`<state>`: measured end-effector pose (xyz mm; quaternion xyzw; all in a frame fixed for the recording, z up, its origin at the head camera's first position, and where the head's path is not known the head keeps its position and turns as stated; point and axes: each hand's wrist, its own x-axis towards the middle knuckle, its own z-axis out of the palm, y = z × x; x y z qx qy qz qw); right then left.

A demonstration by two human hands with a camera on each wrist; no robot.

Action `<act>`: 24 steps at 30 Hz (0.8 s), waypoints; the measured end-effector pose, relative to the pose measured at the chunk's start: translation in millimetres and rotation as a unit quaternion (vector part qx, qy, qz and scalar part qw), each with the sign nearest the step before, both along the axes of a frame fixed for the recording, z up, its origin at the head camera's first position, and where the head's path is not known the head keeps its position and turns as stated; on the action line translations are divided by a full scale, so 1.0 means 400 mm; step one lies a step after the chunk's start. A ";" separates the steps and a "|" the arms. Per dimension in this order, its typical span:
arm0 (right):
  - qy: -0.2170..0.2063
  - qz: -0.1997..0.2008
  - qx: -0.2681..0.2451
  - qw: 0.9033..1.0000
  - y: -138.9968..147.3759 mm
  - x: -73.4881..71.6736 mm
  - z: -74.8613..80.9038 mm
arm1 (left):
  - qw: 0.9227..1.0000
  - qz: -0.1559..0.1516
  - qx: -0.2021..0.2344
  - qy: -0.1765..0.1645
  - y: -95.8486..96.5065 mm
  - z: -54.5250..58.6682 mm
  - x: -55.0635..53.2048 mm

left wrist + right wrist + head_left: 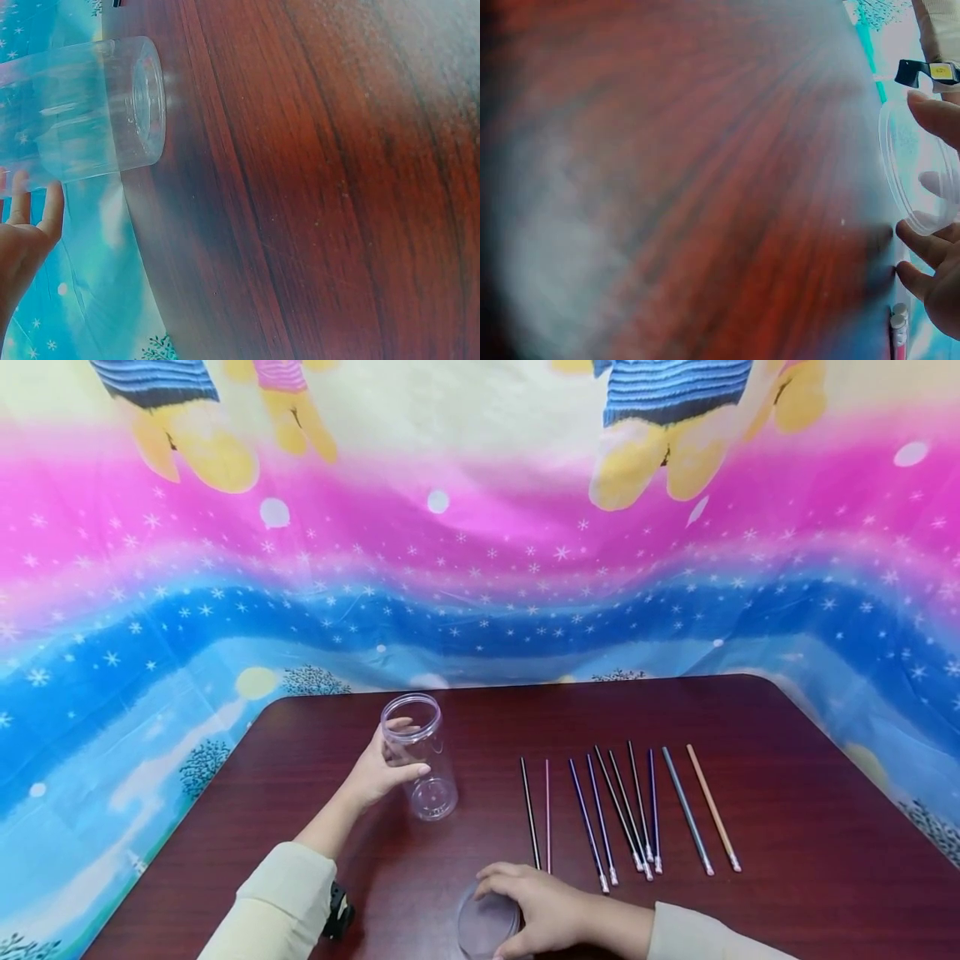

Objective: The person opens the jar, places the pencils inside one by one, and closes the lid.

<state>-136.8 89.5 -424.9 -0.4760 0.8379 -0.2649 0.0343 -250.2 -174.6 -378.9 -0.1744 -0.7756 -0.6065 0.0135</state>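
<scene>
Clear, cylindrical jar [438, 755]; round lid [483, 927]

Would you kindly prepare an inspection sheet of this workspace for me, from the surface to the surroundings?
Surface: dark reddish-brown table with a wood-grain look.
Job's things: clear jar, its top open and nothing seen inside; clear round lid, off the jar.
Clutter: several pencils lying to the right of the jar, none held.
Hands: left hand grips the jar; right hand holds the lid by its edge.
Cables: nothing seen.
Surroundings: colourful printed cloth hanging behind the table.
</scene>
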 end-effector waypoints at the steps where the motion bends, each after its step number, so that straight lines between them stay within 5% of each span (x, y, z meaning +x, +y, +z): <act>1: 0.004 0.003 0.009 1.000 0.000 0.000 0.002 | 1.000 0.000 0.000 0.000 0.000 0.001 0.000; 13: 0.100 0.031 0.079 0.991 -0.005 0.000 0.005 | 1.000 -0.003 -0.007 -0.003 0.002 0.008 0.001; 24: 0.025 0.024 0.059 0.998 -0.001 -0.009 0.035 | 1.000 0.003 -0.029 0.005 -0.002 0.001 -0.003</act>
